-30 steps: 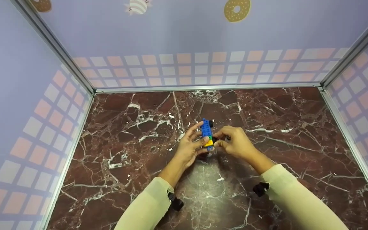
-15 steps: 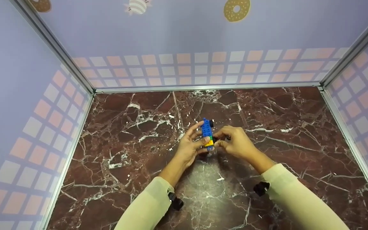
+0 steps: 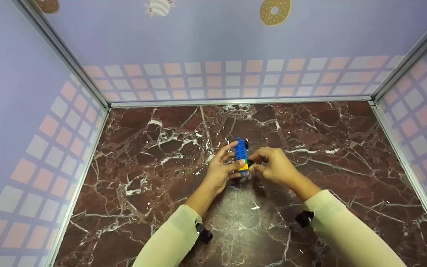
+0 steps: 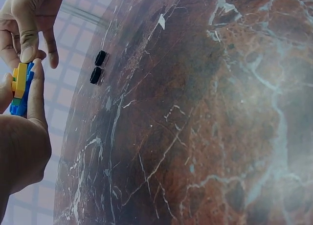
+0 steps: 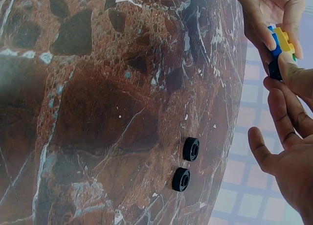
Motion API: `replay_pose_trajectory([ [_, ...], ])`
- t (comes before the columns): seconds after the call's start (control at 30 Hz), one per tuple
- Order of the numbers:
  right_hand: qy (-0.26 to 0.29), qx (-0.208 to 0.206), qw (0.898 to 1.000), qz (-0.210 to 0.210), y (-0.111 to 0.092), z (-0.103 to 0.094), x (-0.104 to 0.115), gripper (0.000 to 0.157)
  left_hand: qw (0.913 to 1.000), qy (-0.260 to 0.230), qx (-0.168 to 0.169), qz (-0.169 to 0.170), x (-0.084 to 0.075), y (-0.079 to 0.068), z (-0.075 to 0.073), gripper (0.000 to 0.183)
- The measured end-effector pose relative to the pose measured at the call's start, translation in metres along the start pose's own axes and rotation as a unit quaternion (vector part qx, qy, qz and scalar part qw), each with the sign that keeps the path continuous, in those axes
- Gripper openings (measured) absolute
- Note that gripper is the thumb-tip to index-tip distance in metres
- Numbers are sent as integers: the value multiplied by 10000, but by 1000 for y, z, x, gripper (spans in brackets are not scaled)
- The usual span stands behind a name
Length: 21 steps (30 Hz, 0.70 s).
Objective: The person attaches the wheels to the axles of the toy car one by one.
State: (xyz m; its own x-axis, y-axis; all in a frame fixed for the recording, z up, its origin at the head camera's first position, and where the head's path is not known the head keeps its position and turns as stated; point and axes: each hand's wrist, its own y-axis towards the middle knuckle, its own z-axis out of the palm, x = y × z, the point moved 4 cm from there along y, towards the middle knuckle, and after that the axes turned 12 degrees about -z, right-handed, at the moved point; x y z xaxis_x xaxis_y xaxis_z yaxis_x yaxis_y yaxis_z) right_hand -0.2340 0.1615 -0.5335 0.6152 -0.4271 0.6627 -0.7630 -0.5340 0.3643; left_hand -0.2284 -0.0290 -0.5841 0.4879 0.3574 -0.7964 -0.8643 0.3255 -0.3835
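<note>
Blue-yellow-green toy (image 3: 241,151); black wheels (image 5: 191,149); white-veined maroon tabletop (image 3: 332,135).

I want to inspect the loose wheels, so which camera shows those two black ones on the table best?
The right wrist view: both loose wheels look larger there, hub sides visible. The left wrist view shows both smaller. In the head view I can't make them out.

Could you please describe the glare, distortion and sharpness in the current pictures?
Head: a pale glare patch on the marbled tabletop, low centre, with fine detail on the blue-and-yellow toy soft; left wrist: whitish haze towards the right edge, and the table's edge bows; right wrist: similar bowing, though the two black wheels on the table read fairly clearly.
</note>
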Motion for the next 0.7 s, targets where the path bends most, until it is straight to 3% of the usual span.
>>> replay_pose_trajectory([
  [0.7,115,171,9998,-32,-5,-5,0,24,9998,152,-132,21,0,-2,1,69],
])
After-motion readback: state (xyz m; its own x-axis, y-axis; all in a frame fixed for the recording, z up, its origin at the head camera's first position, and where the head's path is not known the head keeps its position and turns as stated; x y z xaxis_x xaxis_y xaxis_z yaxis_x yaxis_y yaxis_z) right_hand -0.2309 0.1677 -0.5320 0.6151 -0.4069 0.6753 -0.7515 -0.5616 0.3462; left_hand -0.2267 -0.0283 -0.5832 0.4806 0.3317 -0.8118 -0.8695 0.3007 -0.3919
